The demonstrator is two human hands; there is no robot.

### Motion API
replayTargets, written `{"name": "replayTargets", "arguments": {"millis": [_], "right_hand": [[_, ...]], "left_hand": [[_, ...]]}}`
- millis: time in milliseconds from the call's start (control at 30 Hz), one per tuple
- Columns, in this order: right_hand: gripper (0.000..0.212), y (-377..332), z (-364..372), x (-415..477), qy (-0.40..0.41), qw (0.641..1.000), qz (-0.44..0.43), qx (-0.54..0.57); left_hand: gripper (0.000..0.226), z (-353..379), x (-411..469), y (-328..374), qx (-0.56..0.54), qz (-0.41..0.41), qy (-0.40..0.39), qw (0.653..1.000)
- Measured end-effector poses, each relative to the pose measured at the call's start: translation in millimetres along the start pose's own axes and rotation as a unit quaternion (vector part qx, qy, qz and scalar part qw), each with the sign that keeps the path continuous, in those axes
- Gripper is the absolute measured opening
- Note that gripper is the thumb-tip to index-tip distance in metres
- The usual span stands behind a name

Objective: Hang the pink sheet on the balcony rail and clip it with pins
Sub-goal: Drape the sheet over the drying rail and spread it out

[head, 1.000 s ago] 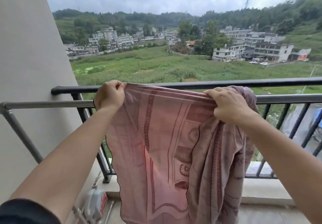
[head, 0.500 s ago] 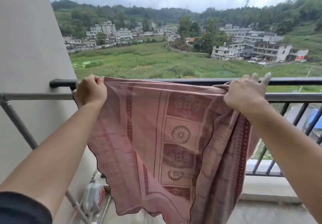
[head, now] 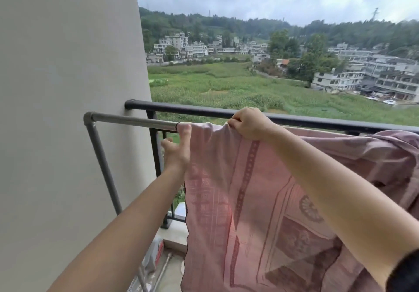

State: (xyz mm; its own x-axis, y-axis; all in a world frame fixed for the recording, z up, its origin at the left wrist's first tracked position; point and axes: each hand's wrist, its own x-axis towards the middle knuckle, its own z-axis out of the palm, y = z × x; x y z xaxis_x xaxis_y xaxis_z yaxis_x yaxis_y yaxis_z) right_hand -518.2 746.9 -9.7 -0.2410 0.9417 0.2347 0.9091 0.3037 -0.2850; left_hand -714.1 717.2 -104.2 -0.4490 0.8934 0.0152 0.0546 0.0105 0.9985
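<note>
The pink patterned sheet [head: 260, 205] hangs over the grey metal bar [head: 133, 120] that runs just inside the black balcony rail [head: 186, 109]. My left hand [head: 176, 148] grips the sheet's left edge just below the bar, thumb up against the cloth. My right hand [head: 249, 123] pinches the sheet's top fold on the bar, a little right of the left hand. The sheet's right part [head: 394, 151] lies bunched over the bar at the frame's right edge. No pins are in view.
A plain grey wall [head: 68, 110] fills the left side. The grey bar bends down into a slanted leg [head: 104, 167] along the wall. A white and red container [head: 154, 253] and pipes lie on the floor below. Beyond the rail are fields and buildings.
The view has swung left toward the wall. The sheet now lies over the grey bar, spread rightward. My left hand has dropped below the bar on the sheet's left edge; my right hand moved left.
</note>
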Motion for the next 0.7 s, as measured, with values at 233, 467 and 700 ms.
{"name": "replayTargets", "arguments": {"millis": [233, 467, 700], "right_hand": [[0.027, -12, -21, 26, -0.044, 0.942, -0.004, 0.331], [0.046, -49, -7, 71, -0.179, 0.969, -0.136, 0.097], [0.020, -32, -6, 87, -0.258, 0.951, -0.162, 0.049]], "left_hand": [[0.030, -28, 18, 14, -0.074, 0.154, 0.019, 0.985], [0.020, -40, 14, 76, -0.091, 0.292, 0.058, 0.950], [0.021, -47, -2, 94, -0.009, 0.304, 0.020, 0.952]]}}
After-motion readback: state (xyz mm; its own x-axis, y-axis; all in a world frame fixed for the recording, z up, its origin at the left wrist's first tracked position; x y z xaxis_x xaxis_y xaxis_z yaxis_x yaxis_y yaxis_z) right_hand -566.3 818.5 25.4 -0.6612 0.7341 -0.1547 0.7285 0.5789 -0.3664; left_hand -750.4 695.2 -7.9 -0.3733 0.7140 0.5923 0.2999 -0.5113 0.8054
